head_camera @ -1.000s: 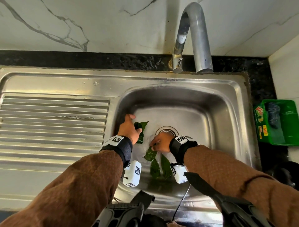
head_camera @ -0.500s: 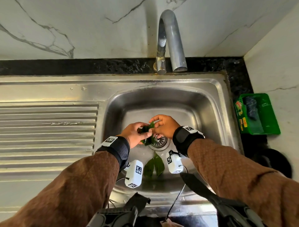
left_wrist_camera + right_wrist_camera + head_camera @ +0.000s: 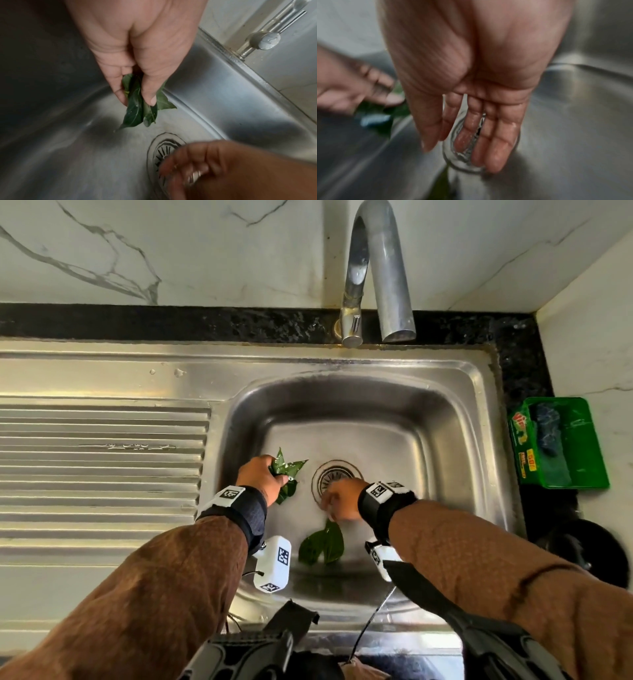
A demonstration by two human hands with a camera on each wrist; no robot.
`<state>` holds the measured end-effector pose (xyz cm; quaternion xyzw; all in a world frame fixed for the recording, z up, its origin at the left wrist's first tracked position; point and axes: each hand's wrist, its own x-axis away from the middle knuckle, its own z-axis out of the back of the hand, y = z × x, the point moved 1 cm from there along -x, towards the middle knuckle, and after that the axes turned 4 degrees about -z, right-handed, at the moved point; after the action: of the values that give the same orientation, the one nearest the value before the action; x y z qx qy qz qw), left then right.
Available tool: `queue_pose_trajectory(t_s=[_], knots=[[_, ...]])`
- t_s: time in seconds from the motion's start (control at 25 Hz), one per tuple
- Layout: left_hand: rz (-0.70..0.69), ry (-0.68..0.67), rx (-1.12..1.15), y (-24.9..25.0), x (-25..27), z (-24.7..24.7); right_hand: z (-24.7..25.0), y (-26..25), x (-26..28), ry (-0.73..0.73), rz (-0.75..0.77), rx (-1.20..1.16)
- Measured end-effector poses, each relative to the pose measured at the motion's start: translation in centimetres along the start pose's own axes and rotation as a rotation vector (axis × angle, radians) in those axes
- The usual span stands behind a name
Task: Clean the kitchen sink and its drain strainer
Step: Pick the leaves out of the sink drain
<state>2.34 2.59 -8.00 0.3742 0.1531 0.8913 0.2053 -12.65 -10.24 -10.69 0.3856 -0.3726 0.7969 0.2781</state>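
Both arms reach down into the sink [image 3: 455, 419], with the drain strainer [image 3: 334, 474] as the fixed mark. The left hand [image 3: 262, 479] hangs to the left of the strainer, thumb and fingers pinching a bunch of wet green leaves [image 3: 137, 108] whose tips point down toward the basin floor. The right hand [image 3: 342, 499] hovers over the near edge of the strainer, palm down, its wet fingers [image 3: 496, 135] loosely extended and holding nothing. Two more leaves [image 3: 323, 544] lie on the basin floor on the near side of the strainer. Right of the strainer, outside the basin, a green tray [image 3: 589, 440] holds a dark scrubber [image 3: 548, 429].
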Motion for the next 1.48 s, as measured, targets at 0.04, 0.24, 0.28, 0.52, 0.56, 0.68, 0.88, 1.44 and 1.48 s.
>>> queue_pose_trajectory(t_s=[0.04,0.24,0.28,0.52,0.56,0.68,0.88,1.44,1.48], knots=[[0.012,-0.012,0.016,-0.3,-0.2,-0.1,-0.7,0.2,0.0,-0.073,-0.016,0.077],[0.071,-0.08,0.212,-1.0,-1.1,-1.6,-2.8,-0.7,-1.0,-0.203,0.03,0.1],[0.112,-0.098,0.278,-0.9,-1.1,-1.8,-3.1,-1.2,-1.2,-0.216,0.067,0.139],[0.218,-0.151,0.442,-0.9,-1.6,-2.6,-4.7,-3.6,-2.3,-0.343,0.118,0.176],[0.212,-0.158,0.45,-0.9,-1.6,-2.5,-4.4,-3.7,-2.2,-0.346,0.089,0.124],[0.203,-0.157,0.483,-0.7,-1.6,-2.0,-1.9,-3.1,-1.3,-0.251,0.025,-0.009],[0.157,-0.137,0.573,0.9,-0.4,-0.5,5.0,-1.3,1.6,0.172,0.002,0.068],[-0.013,-0.241,1.195,9.0,11.2,5.5,6.2,-7.3,16.4,0.914,0.321,0.08],[-0.032,-0.234,1.206,9.0,11.8,5.9,5.8,-7.4,16.9,0.904,0.326,0.057]])
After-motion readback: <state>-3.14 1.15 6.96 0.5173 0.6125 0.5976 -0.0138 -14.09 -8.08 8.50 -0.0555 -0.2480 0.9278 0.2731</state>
